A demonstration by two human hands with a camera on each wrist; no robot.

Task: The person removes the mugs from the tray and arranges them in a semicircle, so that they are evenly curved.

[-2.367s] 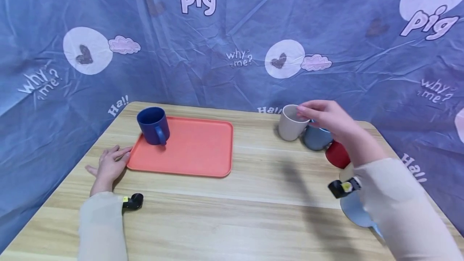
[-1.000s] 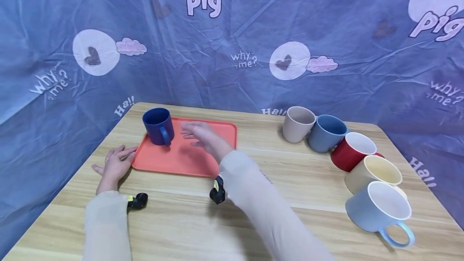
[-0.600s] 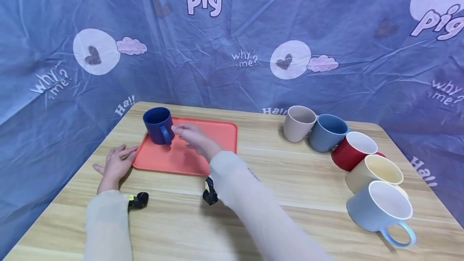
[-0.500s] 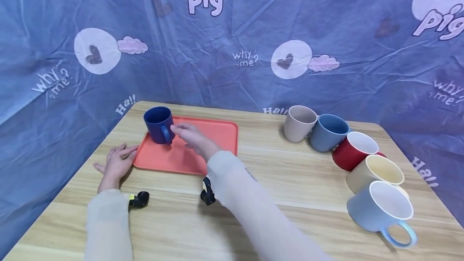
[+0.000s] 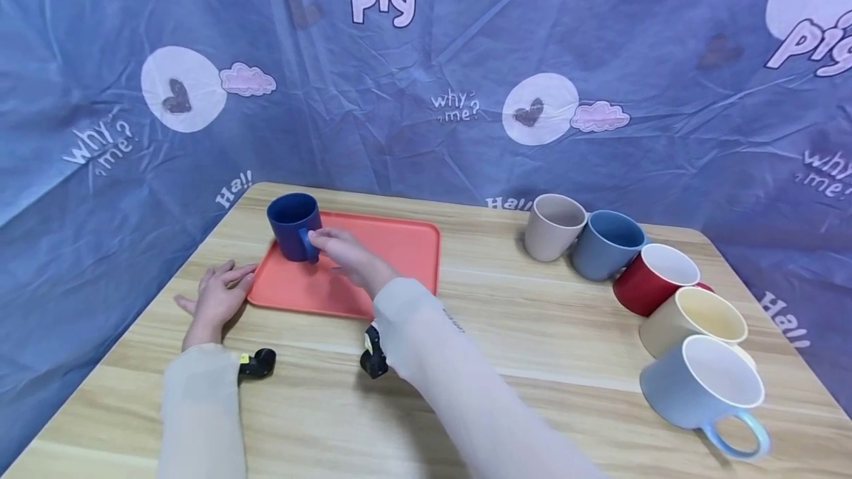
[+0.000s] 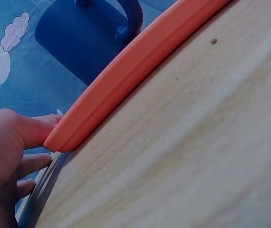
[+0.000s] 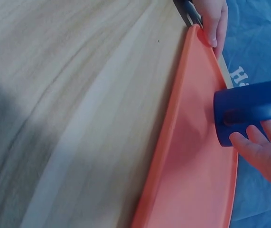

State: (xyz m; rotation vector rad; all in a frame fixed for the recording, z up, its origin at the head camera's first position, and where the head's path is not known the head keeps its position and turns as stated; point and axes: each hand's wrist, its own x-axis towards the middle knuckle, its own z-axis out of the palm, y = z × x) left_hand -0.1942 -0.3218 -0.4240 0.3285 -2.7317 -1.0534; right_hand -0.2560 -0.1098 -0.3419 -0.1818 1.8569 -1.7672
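Note:
A dark blue mug (image 5: 291, 231) stands upright at the back left corner of the coral tray (image 5: 389, 246), its handle facing the near right. My right hand (image 5: 351, 256) is at that handle. The right wrist view shows the fingertips (image 7: 252, 137) beside it, loosely extended and not wrapped around it; whether they touch is hard to tell. My left hand (image 5: 218, 296) rests at the tray's left edge, near the front corner. In the left wrist view its thumb and index finger (image 6: 33, 133) touch the tray's rim (image 6: 102, 97), other fingers loosely spread.
On the right side of the wooden table (image 5: 319, 412) a curved row of mugs stands close together: greyish-pink (image 5: 547, 231), slate blue (image 5: 599, 250), red (image 5: 639, 285), cream (image 5: 665, 325) and light blue (image 5: 679, 384). A patterned blue cloth (image 5: 399, 139) hangs behind the table.
My right hand has left the greyish-pink mug and crossed left over the tray to the dark blue mug's handle. My left hand has stayed at the tray's edge.

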